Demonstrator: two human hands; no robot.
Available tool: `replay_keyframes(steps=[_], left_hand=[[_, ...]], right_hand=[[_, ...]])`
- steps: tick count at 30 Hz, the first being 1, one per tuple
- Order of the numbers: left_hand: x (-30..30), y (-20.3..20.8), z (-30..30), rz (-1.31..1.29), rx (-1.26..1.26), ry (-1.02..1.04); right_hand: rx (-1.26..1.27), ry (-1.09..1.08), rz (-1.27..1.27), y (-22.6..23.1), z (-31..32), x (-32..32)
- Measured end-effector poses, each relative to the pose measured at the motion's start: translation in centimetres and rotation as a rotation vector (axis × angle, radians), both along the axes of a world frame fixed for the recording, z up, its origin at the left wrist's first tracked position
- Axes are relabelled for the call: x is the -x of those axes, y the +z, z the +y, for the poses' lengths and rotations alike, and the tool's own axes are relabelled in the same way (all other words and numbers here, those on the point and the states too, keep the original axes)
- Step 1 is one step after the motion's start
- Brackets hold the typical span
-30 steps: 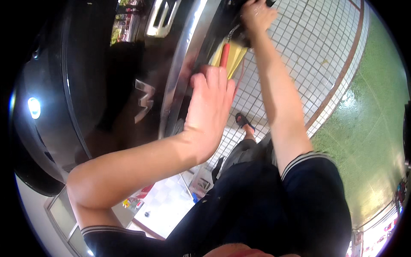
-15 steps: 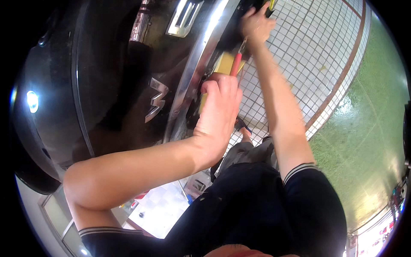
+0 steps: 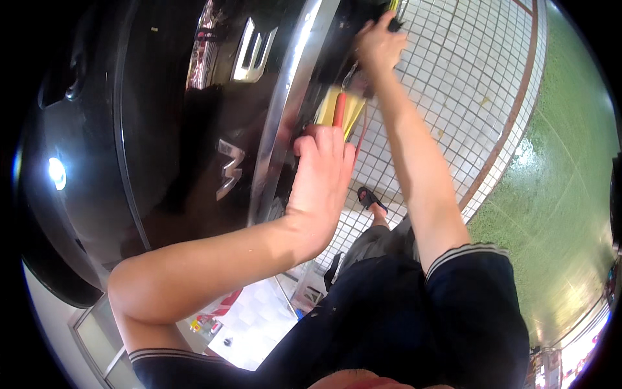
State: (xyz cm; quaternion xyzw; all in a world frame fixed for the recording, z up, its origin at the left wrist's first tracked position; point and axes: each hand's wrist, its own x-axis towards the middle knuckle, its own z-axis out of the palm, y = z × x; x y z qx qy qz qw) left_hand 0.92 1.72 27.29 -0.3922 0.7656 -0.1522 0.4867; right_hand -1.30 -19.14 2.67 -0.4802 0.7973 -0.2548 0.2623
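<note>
My left hand [image 3: 321, 172] is closed round a slim red-handled tool [image 3: 339, 109] with a thin metal end, pointing up along the car's edge. The tool's exact kind does not show. Beyond it, a flat yellow piece [image 3: 353, 107] sits against the dark side of the black car [image 3: 175, 129]. Farther up, my right hand [image 3: 381, 50] reaches to the car's edge, fingers bent. Beside its fingertips is a yellow-and-black thing [image 3: 394, 21], cut off at the top and too partly seen to name; whether the hand grips it is unclear.
A chrome strip [image 3: 288, 84] and raised silver letters [image 3: 229, 170] are on the car, left of my hands. White tiled floor [image 3: 453, 84] lies to the right, bordered by a green floor [image 3: 551, 194]. A sandalled foot [image 3: 372, 200] stands below.
The view has shifted slightly, and both hands appear a little farther left. My left hand still holds the red-handled tool, and my right hand stays by the car's edge.
</note>
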Motion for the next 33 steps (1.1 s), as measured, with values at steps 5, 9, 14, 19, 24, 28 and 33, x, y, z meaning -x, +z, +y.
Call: replay_keyframes(steps=[5, 9, 14, 19, 24, 28, 33], left_hand=[[-0.1, -0.3, 0.1, 0.02, 0.025, -0.009], [0.2, 0.0, -0.5, 0.007, 0.009, -0.011], [-0.1, -0.2, 0.3, -0.001, 0.019, -0.028], [0.3, 0.3, -0.2, -0.02, -0.016, -0.019], [0.1, 0.3, 0.2, -0.037, -0.026, -0.044], [-0.1, -0.4, 0.3, 0.009, -0.013, -0.026], [-0.3, -0.4, 0.1, 0.007, -0.01, -0.042]], right_hand=[[0.052, 0.076, -0.025, 1.2, 3.0, -0.5], [0.075, -0.013, -0.02, 0.1, -0.4, 1.5], [0.167, 0.084, -0.002, 1.3, 7.2, -2.5], [0.028, -0.089, 0.088, -0.4, -0.4, 5.2], [0.111, 0.082, -0.046, 1.5, 7.7, -2.0], [0.091, -0.061, 0.052, 0.2, 0.0, 3.9], [0.202, 0.088, 0.09, 0.0, 4.9, 3.0]])
